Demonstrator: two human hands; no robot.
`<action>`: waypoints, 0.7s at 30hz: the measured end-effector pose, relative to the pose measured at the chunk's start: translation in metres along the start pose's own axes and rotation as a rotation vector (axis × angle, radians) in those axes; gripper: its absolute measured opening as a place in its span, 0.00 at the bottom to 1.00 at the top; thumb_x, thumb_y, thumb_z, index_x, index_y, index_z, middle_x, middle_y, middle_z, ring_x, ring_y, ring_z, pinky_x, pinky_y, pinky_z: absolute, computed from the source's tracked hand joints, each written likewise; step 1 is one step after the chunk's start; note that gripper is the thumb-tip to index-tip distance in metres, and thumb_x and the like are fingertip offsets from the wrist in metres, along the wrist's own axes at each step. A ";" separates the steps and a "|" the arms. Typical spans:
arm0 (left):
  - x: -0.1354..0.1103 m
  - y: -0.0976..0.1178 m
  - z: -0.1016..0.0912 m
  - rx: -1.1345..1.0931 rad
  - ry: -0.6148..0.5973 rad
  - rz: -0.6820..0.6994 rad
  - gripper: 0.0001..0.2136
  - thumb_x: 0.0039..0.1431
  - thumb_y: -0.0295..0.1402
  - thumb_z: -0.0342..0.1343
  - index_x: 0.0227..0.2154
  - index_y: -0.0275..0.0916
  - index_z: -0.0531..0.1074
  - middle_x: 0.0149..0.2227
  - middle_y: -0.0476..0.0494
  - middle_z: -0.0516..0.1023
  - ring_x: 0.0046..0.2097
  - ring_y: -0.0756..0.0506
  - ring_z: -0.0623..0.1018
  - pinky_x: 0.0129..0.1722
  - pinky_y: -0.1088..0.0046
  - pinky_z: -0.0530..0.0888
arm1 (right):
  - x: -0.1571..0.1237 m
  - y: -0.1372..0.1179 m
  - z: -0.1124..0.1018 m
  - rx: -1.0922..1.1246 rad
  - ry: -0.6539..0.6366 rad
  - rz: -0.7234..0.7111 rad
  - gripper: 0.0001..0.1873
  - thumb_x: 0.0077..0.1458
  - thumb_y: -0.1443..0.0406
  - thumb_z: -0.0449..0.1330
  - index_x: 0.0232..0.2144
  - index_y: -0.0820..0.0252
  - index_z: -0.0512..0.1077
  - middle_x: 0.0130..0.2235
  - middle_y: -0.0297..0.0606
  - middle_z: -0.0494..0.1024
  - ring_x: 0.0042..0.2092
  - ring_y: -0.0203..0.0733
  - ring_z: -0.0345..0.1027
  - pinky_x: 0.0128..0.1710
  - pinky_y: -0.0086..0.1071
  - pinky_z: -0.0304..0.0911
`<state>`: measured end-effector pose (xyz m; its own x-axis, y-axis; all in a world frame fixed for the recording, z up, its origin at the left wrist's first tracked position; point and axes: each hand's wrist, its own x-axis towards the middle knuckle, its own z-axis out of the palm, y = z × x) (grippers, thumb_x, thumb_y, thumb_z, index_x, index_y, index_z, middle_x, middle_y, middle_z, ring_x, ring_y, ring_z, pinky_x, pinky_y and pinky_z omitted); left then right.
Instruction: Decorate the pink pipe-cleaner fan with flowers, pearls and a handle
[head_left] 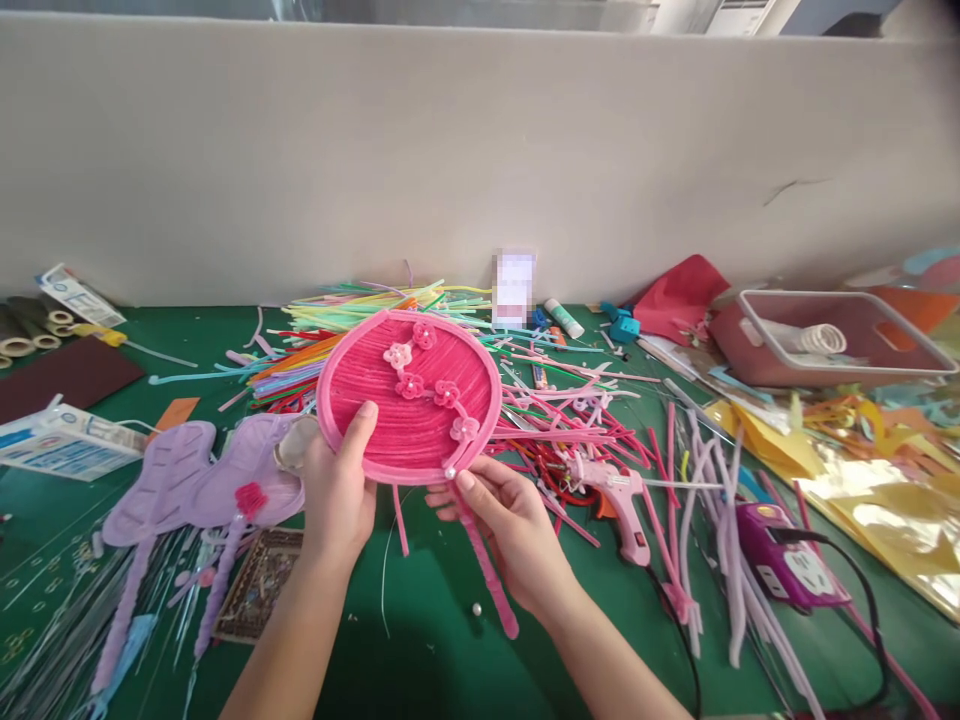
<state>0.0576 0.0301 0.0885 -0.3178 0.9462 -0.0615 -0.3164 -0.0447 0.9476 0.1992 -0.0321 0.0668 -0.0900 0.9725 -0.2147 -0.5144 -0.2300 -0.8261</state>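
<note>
A round pink hand fan (375, 410), made of fuzzy chenille stems, is held up over the table with its face toward me. Several small pink flowers with bead centres run down its right half. My left hand (341, 490) grips the lower left rim, thumb on the face and fingers behind. At the lower right, my right hand (521, 520) pinches the fan where its wrapped handle (491, 575) meets the rim. A white pearl bead (450, 472) sits there, just by my right thumb tip. Another pearl bead (477, 609) lies on the table below.
Left are lilac butterfly-shaped fans (161, 475) and a patterned tray (262, 580). Chenille stems (592, 400) spread behind. On the right lie a pink glue gun (619, 500), its cord, a purple power socket (791, 560), gold sheets (885, 510) and a pink bin (840, 375). A pale partition (450, 150) stands behind.
</note>
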 end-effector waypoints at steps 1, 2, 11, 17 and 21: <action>-0.001 -0.002 0.000 0.026 -0.003 0.042 0.21 0.51 0.41 0.68 0.47 0.39 0.76 0.45 0.42 0.82 0.50 0.38 0.80 0.54 0.57 0.76 | 0.001 0.000 0.000 0.009 0.003 -0.015 0.14 0.55 0.55 0.67 0.36 0.59 0.76 0.32 0.35 0.81 0.36 0.36 0.77 0.40 0.30 0.72; -0.003 -0.004 0.000 0.058 -0.006 0.093 0.23 0.51 0.40 0.68 0.50 0.40 0.74 0.48 0.41 0.81 0.52 0.38 0.79 0.56 0.57 0.75 | 0.003 0.000 0.000 0.012 0.011 -0.037 0.13 0.55 0.55 0.67 0.36 0.59 0.76 0.32 0.35 0.81 0.35 0.37 0.78 0.41 0.30 0.72; -0.034 -0.018 0.008 -0.050 -0.270 -0.078 0.34 0.55 0.34 0.66 0.63 0.51 0.58 0.57 0.41 0.76 0.54 0.40 0.79 0.54 0.59 0.76 | 0.017 0.000 0.001 -0.063 0.048 -0.129 0.15 0.53 0.52 0.66 0.33 0.57 0.75 0.33 0.36 0.82 0.35 0.42 0.78 0.38 0.37 0.75; -0.034 -0.018 0.002 0.114 -0.246 0.085 0.35 0.53 0.36 0.68 0.63 0.49 0.59 0.55 0.41 0.78 0.57 0.39 0.77 0.56 0.62 0.75 | 0.023 -0.006 -0.002 -0.128 0.103 -0.079 0.18 0.47 0.51 0.70 0.30 0.60 0.78 0.28 0.35 0.80 0.28 0.39 0.75 0.35 0.36 0.74; -0.031 -0.016 -0.001 0.125 -0.260 0.086 0.35 0.55 0.36 0.67 0.63 0.48 0.58 0.55 0.40 0.78 0.56 0.39 0.78 0.56 0.62 0.75 | 0.024 -0.004 -0.003 -0.119 0.043 -0.064 0.17 0.50 0.51 0.68 0.31 0.59 0.79 0.29 0.35 0.80 0.29 0.40 0.75 0.34 0.36 0.74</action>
<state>0.0714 0.0016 0.0753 -0.0943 0.9917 0.0872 -0.1802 -0.1031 0.9782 0.2021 -0.0078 0.0636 -0.0227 0.9835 -0.1795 -0.4125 -0.1727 -0.8944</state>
